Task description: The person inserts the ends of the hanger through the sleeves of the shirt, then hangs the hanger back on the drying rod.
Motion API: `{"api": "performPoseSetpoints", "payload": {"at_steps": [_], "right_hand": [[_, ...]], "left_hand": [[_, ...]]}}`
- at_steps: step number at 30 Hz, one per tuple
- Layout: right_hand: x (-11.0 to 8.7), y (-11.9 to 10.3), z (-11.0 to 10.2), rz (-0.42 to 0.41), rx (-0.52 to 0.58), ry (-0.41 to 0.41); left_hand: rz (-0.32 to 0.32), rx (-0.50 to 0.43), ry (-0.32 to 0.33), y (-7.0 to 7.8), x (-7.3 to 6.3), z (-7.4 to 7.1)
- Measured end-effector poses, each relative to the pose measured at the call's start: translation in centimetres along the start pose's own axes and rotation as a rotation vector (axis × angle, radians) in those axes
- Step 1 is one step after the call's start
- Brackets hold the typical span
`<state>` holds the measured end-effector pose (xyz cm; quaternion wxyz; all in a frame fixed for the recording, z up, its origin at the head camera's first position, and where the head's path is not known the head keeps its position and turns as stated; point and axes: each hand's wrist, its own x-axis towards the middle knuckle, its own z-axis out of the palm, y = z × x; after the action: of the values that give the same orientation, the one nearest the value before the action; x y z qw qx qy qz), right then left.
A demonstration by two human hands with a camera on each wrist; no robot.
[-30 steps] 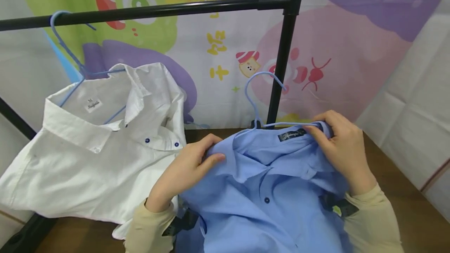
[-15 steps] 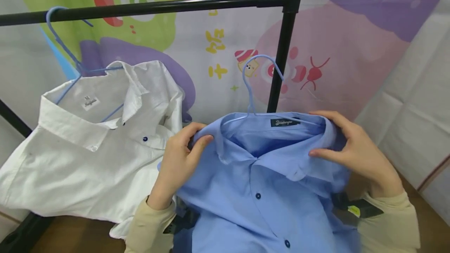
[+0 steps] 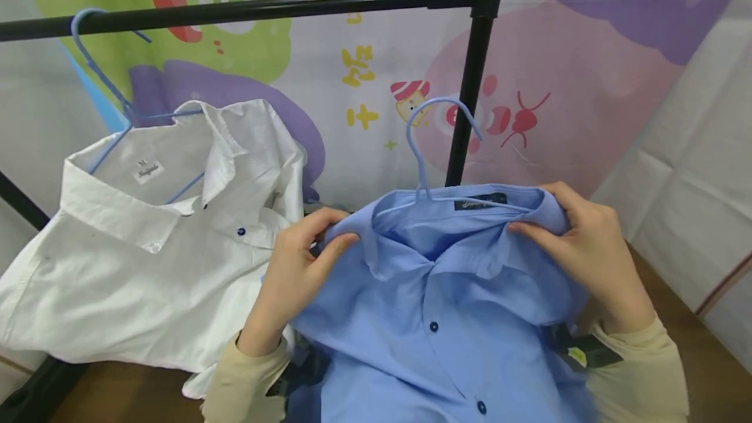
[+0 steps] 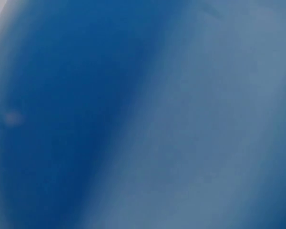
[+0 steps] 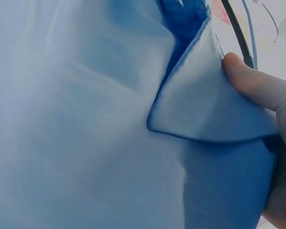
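Observation:
A blue button-up shirt (image 3: 388, 318) hangs on a light blue wire hanger (image 3: 418, 149), whose hook stands free in front of the rack's upright. My left hand (image 3: 296, 273) pinches the shirt near the collar's left side, thumb in front. On the other side of the collar, my right hand (image 3: 593, 247) pinches the cloth between thumb and fingers. In the right wrist view, the thumb (image 5: 250, 81) presses on the collar flap (image 5: 205, 105). Blurred blue cloth (image 4: 190, 124) fills the left wrist view, and the left hand is hidden there.
A white shirt (image 3: 129, 266) hangs at the left on another blue hanger (image 3: 100, 64), hooked over the black rack bar (image 3: 264, 10). The black upright (image 3: 472, 70) rises behind the blue shirt. A brown wooden surface (image 3: 687, 331) lies below, and a cartoon-printed curtain (image 3: 364, 149) stands behind.
The blue shirt's collar and its hanger have risen and the neck has spread wider. My left hand has moved slightly left and up; my right hand went outward, then partly back in.

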<state>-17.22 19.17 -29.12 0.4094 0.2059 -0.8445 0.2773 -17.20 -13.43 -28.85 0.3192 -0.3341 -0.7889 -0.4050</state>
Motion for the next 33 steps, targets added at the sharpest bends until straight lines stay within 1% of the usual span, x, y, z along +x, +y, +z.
{"api": "performPoseSetpoints", "payload": {"at_steps": [2,7,12,16,18,20,23,27,30,31,33], "right_hand": [[0.0,-0.1,0.1,-0.014,0.013,0.01],[0.0,-0.8,0.2,-0.065,0.028,0.0],[0.0,-1.8,0.9,-0.149,0.026,-0.02],[-0.1,-2.6,1.6,-0.211,0.004,-0.005],[-0.3,-2.9,1.8,-0.226,0.005,0.008],[-0.4,-3.2,1.8,-0.234,0.017,0.019],[-0.4,-3.6,1.8,-0.243,0.031,0.033],[-0.4,-4.3,2.4,-0.281,0.098,0.018],[-0.4,-4.8,3.1,-0.315,0.139,0.002],[-0.4,-4.9,3.3,-0.325,0.139,0.006],[-0.4,-4.9,3.5,-0.346,0.132,0.038]], "left_hand": [[0.018,-0.005,-0.004,0.2,0.0,0.0],[0.066,-0.013,-0.008,0.7,0.0,0.5],[0.112,-0.015,-0.023,1.0,-0.1,1.2],[0.115,-0.005,-0.035,1.3,-0.2,1.6],[0.116,-0.004,-0.032,1.4,-0.2,1.6],[0.123,-0.01,-0.031,1.5,-0.3,1.7],[0.152,-0.016,-0.028,1.6,-0.3,2.0],[0.205,0.002,-0.047,1.8,-0.4,2.7],[0.202,0.018,-0.072,2.0,-0.4,3.1],[0.188,0.021,-0.082,2.0,-0.4,3.2],[0.136,0.006,-0.104,2.1,-0.5,3.1]]}}
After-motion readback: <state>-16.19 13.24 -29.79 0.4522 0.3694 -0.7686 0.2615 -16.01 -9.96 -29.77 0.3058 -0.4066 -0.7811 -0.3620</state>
